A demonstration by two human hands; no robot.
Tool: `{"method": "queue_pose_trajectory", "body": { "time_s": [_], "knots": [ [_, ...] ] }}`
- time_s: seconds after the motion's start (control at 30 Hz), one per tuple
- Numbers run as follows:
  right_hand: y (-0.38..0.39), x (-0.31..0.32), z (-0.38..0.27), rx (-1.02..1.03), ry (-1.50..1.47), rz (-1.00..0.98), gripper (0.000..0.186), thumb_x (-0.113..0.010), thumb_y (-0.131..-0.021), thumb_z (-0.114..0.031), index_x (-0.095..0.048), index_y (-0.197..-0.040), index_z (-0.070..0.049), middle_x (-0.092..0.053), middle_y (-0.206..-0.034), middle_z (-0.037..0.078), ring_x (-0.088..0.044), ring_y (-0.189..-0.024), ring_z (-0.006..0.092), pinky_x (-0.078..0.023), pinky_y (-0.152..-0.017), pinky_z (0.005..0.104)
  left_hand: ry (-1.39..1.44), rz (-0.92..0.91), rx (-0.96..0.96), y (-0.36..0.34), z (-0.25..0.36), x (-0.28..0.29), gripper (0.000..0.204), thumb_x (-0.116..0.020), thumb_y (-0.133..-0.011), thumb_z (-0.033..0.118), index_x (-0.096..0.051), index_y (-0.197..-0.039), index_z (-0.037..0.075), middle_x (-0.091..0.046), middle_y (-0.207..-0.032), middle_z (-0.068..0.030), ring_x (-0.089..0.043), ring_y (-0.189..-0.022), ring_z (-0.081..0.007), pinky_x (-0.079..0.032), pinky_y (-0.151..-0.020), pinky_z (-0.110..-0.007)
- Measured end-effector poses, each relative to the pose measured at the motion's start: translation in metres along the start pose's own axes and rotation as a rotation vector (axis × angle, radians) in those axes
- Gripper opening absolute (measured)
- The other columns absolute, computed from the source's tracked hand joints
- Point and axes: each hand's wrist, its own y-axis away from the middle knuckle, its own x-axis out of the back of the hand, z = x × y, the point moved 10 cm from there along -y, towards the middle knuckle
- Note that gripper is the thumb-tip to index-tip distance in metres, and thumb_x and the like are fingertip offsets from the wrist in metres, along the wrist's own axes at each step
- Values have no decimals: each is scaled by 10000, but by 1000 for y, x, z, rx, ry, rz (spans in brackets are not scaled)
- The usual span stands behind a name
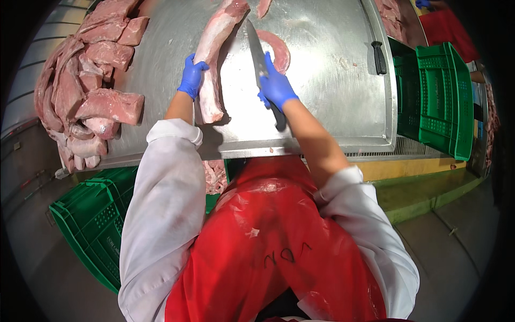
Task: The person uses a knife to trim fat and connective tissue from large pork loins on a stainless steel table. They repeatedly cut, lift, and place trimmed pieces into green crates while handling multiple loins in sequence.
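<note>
A long, pale pink strip of pork loin (212,45) lies lengthwise on the metal table (327,48). My left hand (191,77), in a blue glove, grips the loin's left side with the thumb over its top. In my right hand (277,88), also gloved in blue, is a knife (255,48) with a long blade and black handle. Its blade points away from me, apart from the loin and to its right. Just beyond the right hand, a curved strip of meat (280,48) lies on the metal. A smaller meat piece (263,7) sits at the far edge of view.
Many meat cuts (88,80) are piled along the table's left side. A thin tool with a black handle (379,58) rests by the right rim. Green crates (442,102) stand to the right, another green crate (94,214) below left. A person in red (450,35) is at far right.
</note>
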Motion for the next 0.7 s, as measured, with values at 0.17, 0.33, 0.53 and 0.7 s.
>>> {"method": "queue_pose_trajectory", "body": {
  "time_s": [0.17,0.33,0.53,0.7],
  "knots": [
    [82,86,56,-33,-5,120,727,-437,-1027,-149,-47,-1617,-318,-632,-793,121,-609,-560,170,-531,-506,331,-1093,3,16,18,76,-68,1042,-766,-689,388,-267,-1522,11,-328,-1529,-298,-367,-1387,-479,-316,-1146,-541],
    [153,167,59,-7,124,243,738,-463,-1033,-152,-44,-1619,-312,-621,-751,93,-607,-574,143,-523,-505,304,-968,-67,-577,-34,154,-202,996,-749,-764,404,-242,-1575,126,-241,-1578,-314,-291,-1435,-497,-267,-1185,-517],
    [211,234,81,10,-124,361,759,-485,-1027,-72,-65,-1627,-268,-609,-818,35,-596,-618,86,-498,-485,239,-817,-200,-613,-146,170,-282,591,-674,-857,453,-597,-1304,75,-551,-1325,-227,-513,-1232,-406,-403,-1071,-475],
    [238,260,122,-109,-172,415,751,-468,-1015,-31,-96,-1625,-262,-625,-878,60,-621,-589,111,-491,-443,244,-959,-559,-688,48,168,-295,1083,-819,-731,375,-212,-1593,126,-541,-1223,-213,-545,-1117,-385,-383,-1010,-564]
  ]
}}
